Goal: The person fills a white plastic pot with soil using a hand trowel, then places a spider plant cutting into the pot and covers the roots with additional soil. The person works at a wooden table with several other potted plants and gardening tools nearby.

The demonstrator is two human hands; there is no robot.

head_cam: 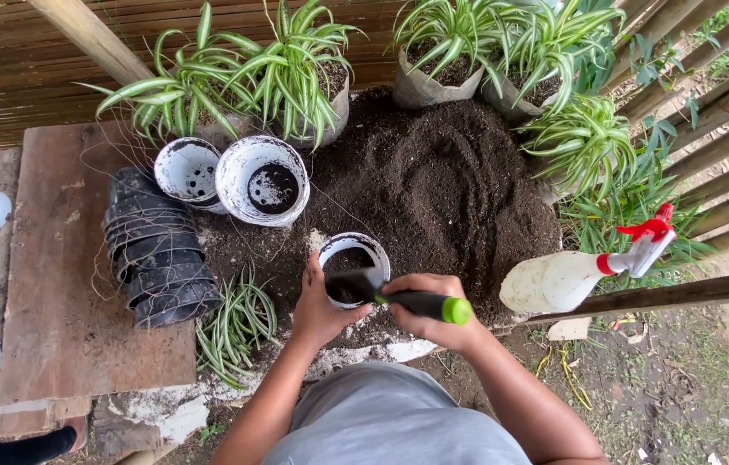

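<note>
I'm looking down on a broad heap of dark potting soil (pixel 442 185), ringed at the back by spider plants in grey grow bags (pixel 437 52). To the left a brown board (pixel 63 258) is carrying a lying stack of black nursery pots (pixel 158 250), with two empty white pots (pixel 263 181) standing just beside it. At the right a white spray bottle with a red trigger (pixel 567 277) is lying near the soil's edge. A bundle of loose plantlets (pixel 235 327) is resting on the ground below the stack. I'm steadying a small white pot (pixel 353 267) at the near edge of the heap; my left hand (pixel 319 310) is curling around its rim. My right hand (pixel 429 310) is closing firmly on the black, green-tipped handle of a trowel (pixel 399 297), whose blade is sitting over the pot's mouth.
</note>
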